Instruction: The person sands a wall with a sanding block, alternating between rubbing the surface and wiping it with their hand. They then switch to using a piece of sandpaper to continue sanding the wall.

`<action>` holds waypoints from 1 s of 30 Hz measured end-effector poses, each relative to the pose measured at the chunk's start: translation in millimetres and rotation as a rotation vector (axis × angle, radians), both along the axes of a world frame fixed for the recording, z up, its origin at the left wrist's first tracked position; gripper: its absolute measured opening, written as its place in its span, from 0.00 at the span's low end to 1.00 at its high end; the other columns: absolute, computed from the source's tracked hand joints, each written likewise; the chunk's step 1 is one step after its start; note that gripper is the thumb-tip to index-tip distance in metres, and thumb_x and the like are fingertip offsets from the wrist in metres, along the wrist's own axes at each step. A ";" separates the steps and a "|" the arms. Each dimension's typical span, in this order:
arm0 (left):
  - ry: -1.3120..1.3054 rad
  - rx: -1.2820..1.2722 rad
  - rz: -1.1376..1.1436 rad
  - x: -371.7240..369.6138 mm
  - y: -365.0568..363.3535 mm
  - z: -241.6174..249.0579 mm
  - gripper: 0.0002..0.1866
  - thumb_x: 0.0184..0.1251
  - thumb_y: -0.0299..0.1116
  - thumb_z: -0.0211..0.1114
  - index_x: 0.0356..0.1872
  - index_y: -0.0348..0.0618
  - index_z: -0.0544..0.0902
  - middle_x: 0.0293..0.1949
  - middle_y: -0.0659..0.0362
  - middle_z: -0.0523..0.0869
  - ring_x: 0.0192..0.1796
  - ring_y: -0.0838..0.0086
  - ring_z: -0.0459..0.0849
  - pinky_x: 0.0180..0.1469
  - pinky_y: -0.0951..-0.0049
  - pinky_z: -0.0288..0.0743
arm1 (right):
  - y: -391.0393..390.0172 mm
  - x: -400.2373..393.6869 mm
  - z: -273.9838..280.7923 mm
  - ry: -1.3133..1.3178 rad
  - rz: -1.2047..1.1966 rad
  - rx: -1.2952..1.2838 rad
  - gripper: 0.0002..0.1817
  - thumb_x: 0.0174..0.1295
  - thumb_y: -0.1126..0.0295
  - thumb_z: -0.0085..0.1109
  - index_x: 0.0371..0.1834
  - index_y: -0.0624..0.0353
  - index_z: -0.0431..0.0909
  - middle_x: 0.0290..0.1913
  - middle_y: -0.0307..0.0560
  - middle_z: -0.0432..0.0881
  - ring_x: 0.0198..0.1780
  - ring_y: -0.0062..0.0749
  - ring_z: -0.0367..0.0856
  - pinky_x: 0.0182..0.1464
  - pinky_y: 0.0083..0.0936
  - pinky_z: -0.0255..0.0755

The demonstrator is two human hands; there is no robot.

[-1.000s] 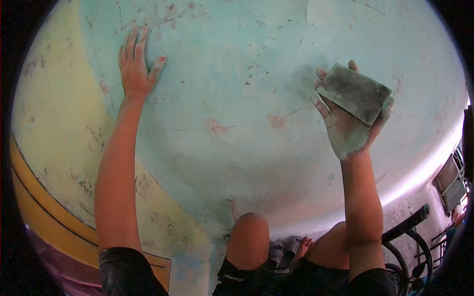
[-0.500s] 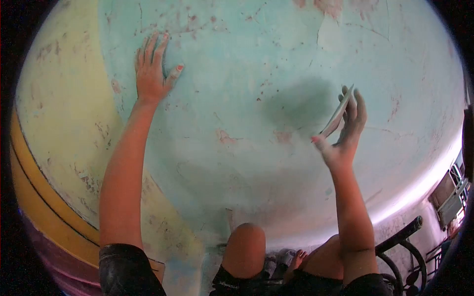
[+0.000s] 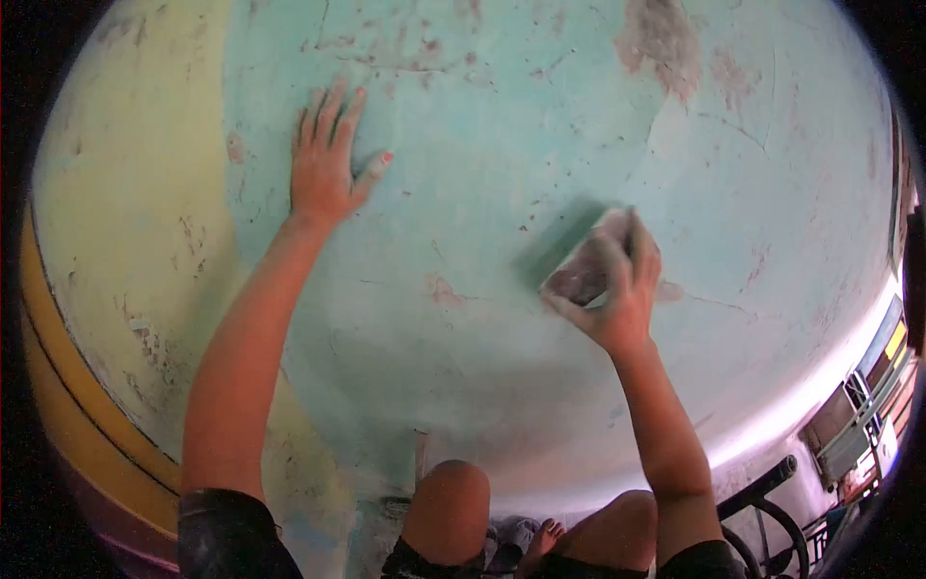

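My left hand (image 3: pixel 326 159) lies flat on the wall (image 3: pixel 463 222), fingers apart and holding nothing, on the pale green paint near its border with the yellow. In my right hand (image 3: pixel 627 285) is a folded piece of sandpaper (image 3: pixel 581 277), its brownish-grey back toward me and its edges whitish. Thumb and fingers grip the sandpaper by its opposite edges, against or very close to the wall. Cracks, dark specks and brown chipped patches (image 3: pixel 659 43) mark the paint around both hands.
Orange trim (image 3: pixel 87 386) runs along the left edge of the wall. My bent knees (image 3: pixel 447 507) are close to the wall at the bottom. A black metal tube frame (image 3: pixel 772 487) stands at the lower right, with assorted objects (image 3: pixel 858 425) beyond it.
My right hand has moved left and down, turning the sandpaper from nearly edge-on to face the wall. My left hand stays flat on the wall, while the whole view has shifted slightly.
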State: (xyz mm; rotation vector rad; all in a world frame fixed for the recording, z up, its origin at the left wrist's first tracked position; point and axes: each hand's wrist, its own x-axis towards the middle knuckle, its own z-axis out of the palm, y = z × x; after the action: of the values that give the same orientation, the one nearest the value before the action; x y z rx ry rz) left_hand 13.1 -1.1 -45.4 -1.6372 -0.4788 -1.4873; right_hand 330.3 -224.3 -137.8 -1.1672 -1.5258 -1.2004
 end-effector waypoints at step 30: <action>-0.067 -0.063 -0.068 7.6 -7.6 -52.8 0.37 0.71 0.55 0.59 0.75 0.46 0.66 0.76 0.50 0.65 0.77 0.48 0.62 0.75 0.39 0.51 | 60.4 -31.9 83.3 -0.679 -0.080 -0.225 0.46 0.49 0.49 0.75 0.73 0.42 0.66 0.77 0.60 0.58 0.77 0.60 0.57 0.77 0.59 0.51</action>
State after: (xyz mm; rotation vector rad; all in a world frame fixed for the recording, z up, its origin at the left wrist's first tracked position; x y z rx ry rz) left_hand 20.7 -8.6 -98.1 -1.6714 -0.5163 -1.5960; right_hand 298.4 -163.9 -54.5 -1.0145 -2.1758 -1.6128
